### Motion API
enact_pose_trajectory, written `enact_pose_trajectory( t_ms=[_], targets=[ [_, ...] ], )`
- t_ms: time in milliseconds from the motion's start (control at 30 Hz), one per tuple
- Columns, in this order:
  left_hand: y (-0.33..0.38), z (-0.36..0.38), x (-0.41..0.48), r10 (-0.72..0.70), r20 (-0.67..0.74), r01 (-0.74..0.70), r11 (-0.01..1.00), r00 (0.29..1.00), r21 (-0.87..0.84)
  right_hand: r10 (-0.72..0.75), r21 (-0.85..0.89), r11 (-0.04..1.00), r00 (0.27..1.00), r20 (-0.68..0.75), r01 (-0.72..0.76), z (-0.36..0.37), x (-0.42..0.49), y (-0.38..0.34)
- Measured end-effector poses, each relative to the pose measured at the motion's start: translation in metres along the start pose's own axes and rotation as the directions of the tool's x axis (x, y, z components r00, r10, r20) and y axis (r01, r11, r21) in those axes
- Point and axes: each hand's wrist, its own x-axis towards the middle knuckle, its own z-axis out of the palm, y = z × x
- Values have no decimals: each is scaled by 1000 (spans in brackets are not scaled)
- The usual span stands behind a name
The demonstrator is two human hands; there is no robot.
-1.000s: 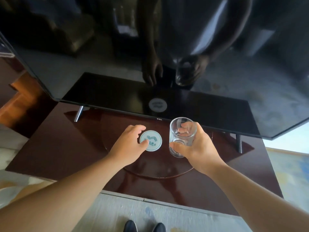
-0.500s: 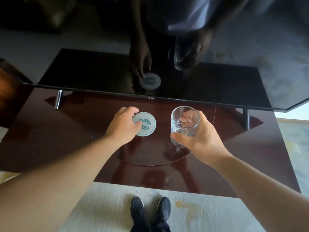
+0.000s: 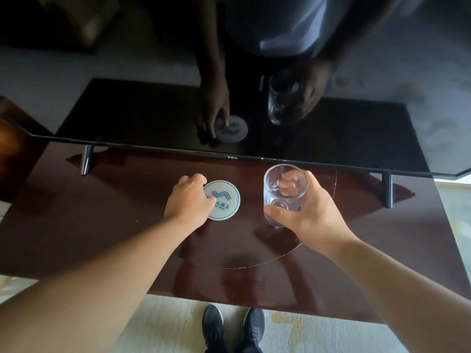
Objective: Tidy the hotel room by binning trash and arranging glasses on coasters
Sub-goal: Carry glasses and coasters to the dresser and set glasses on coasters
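Since the earlier frames the view has tipped downward – the pair of black shoes (image 3: 214, 327) on the pale carpet (image 3: 318, 337) shows in full – while both hands keep their places, and the gap between coaster and glass has widened slightly.

Left hand (image 3: 190, 200): fingers curled, thumb lying on the left rim of the round white coaster (image 3: 225, 200), which it holds at that edge. This coaster bears a green wave emblem and lies flat on the dark glossy wooden table (image 3: 102, 225), just in front of the screen's lower edge.

Right hand (image 3: 308, 215): wrapped round the clear cylindrical drinking glass (image 3: 277, 200) – thumb across the near wall, fingers seen through the far wall. The glass stands upright with its mouth up, just to the right of the coaster and apart from it; whether its base touches the table cannot be told.

Behind both, the black flat-screen television (image 3: 331, 138) rests on slim metal feet (image 3: 86, 160) and mirrors the hands, the coaster and the glass. An inlaid circular line on the tabletop curves beneath the right wrist.
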Motion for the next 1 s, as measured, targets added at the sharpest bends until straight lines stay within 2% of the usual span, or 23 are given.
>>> enact_pose_trajectory(
  t_ms=[300, 700, 1000],
  targets=[
    [3, -5, 4, -70, 38, 72, 996, 997, -59, 4, -12, 1000, 1000, 12, -4, 2, 1, 1],
    [-6, -7, 4, 48, -28, -52, 988, 998, -144, -11, -3, 1000, 1000, 6, 11, 0, -4, -3],
    [-9, -20, -11, 131, -18, -130, 940, 991, -316, -33, -3, 999, 999, 0, 33, -1, -9, -8]
  ],
)
